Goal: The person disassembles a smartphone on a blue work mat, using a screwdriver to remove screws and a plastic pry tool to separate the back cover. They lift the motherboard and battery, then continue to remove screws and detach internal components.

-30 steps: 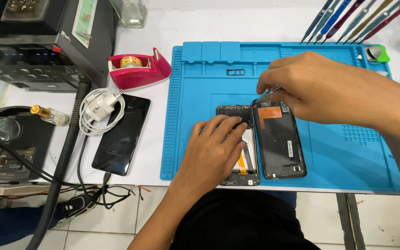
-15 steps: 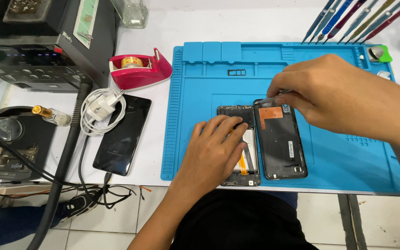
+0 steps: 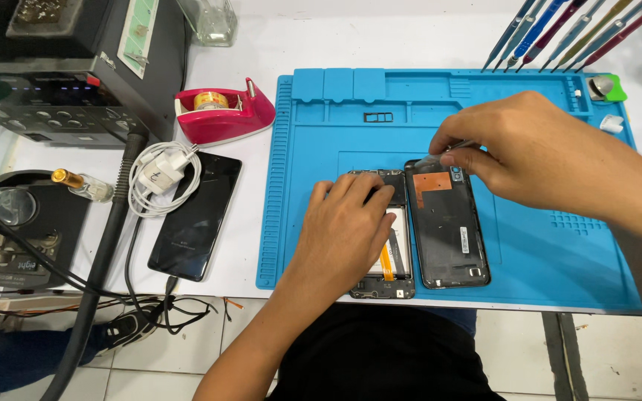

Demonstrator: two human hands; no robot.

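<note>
Opened phone body [image 3: 388, 256] lies on the blue repair mat [image 3: 559, 252], near its front edge. My left hand [image 3: 347, 230] rests flat on it, fingers spread, pinning it down. The detached back cover [image 3: 447, 230] lies inside-up just right of the phone body, touching it. My right hand [image 3: 518, 152] pinches thin metal tweezers [image 3: 440, 154] — tips at the cover's top edge, by the copper-coloured patch. Judgement: the cover is already off, the internals are exposed, and reassembly is not begun. A second, intact phone [image 3: 195, 219] sits left of the mat on the bench [image 3: 410, 37].
</note>
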